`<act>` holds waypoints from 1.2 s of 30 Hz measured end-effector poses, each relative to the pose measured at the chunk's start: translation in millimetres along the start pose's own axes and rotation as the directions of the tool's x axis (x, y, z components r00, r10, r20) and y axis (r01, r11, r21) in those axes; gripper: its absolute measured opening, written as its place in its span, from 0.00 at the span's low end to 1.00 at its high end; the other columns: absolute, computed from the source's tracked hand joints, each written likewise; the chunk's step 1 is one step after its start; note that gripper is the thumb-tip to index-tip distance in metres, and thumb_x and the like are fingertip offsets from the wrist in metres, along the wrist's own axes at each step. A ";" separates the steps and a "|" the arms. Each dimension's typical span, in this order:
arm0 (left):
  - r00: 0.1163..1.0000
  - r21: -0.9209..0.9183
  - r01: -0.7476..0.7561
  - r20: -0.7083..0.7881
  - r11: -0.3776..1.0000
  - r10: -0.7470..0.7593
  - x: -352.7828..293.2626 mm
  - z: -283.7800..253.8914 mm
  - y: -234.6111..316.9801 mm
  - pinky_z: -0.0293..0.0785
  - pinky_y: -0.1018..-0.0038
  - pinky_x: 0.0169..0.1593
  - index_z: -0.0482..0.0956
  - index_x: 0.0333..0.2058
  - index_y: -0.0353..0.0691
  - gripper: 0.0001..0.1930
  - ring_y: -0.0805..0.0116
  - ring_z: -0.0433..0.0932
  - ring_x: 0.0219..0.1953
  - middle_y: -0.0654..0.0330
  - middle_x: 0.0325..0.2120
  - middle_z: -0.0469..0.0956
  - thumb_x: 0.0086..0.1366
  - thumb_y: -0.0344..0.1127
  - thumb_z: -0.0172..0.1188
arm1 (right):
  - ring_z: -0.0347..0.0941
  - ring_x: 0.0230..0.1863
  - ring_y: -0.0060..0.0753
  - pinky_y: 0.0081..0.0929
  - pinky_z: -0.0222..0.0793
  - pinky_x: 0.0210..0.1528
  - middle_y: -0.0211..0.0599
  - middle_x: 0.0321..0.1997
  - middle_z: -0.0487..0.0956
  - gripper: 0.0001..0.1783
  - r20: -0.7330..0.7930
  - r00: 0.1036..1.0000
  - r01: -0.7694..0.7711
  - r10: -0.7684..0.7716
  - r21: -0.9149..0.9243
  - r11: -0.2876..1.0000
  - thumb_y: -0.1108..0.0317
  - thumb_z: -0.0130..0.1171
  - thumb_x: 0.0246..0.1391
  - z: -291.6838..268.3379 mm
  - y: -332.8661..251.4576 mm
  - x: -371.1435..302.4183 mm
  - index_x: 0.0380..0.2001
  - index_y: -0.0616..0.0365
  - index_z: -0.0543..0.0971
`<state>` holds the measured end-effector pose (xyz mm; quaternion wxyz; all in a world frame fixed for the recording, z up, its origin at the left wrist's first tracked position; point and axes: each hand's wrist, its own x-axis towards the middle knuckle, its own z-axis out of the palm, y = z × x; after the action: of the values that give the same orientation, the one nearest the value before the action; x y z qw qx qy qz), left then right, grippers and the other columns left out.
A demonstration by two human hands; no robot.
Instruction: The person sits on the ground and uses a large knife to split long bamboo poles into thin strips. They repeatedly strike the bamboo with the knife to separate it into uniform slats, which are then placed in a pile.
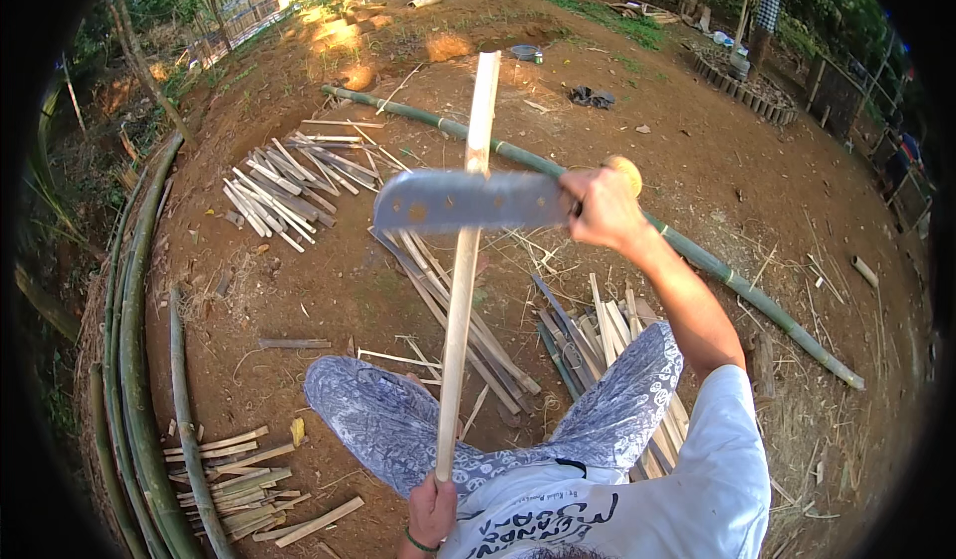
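Note:
My right hand (602, 206) is closed round the light wooden handle of a machete (468, 201). Its broad, stained blade points left and lies across a long bamboo strip (460, 330), hiding a short stretch of it; whether the edge touches the strip I cannot tell. Low in the view, close to my body, my left hand (432, 511) grips the near end of that strip. The strip rises away from me, its pale far end above the blade. Longer split strips (468, 330) lie on the ground beneath it, between my folded legs and the machete.
Cut strips form one pile (289, 186) at the far left and another (239, 494) at the near left. More slats (607, 330) lie beside my right knee. A green bamboo pole (717, 270) crosses the dirt diagonally. Long poles (134, 360) line the left edge.

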<state>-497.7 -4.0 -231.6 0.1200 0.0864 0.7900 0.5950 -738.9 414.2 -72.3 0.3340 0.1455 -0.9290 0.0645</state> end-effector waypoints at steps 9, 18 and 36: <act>0.999 0.212 0.020 -0.038 0.977 -0.012 -58.8 -17.6 -46.1 0.58 0.70 0.18 0.73 0.32 0.39 0.18 0.71 0.66 0.14 0.67 0.14 0.68 0.73 0.49 0.52 | 0.83 0.36 0.50 0.44 0.78 0.44 0.51 0.33 0.84 0.18 -0.087 0.825 -0.564 0.558 -0.074 0.822 0.60 0.60 0.46 -32.9 121.3 31.9 0.39 0.54 0.85; 0.988 -0.009 0.109 0.109 0.994 -0.107 -33.5 0.7 -99.8 0.58 0.70 0.18 0.74 0.29 0.39 0.22 0.74 0.64 0.15 0.68 0.13 0.66 0.74 0.52 0.50 | 0.82 0.32 0.52 0.44 0.79 0.36 0.47 0.28 0.83 0.12 0.133 0.892 -0.434 0.433 -0.020 0.901 0.61 0.61 0.47 -37.1 11.5 -15.2 0.34 0.52 0.84; 0.990 -0.012 0.122 -0.067 0.992 -0.123 -40.4 -8.0 -7.3 0.62 0.63 0.21 0.75 0.27 0.35 0.18 0.63 0.67 0.15 0.56 0.13 0.69 0.73 0.42 0.50 | 0.84 0.36 0.50 0.46 0.79 0.41 0.53 0.33 0.84 0.17 0.158 0.788 -0.584 0.595 -0.112 0.804 0.56 0.58 0.53 -36.9 96.9 -2.2 0.38 0.55 0.85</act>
<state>-461.4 -24.7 -233.0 0.1300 0.0172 0.7950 0.5922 -745.5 514.7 -47.6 0.2131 -0.1556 -0.9564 0.1250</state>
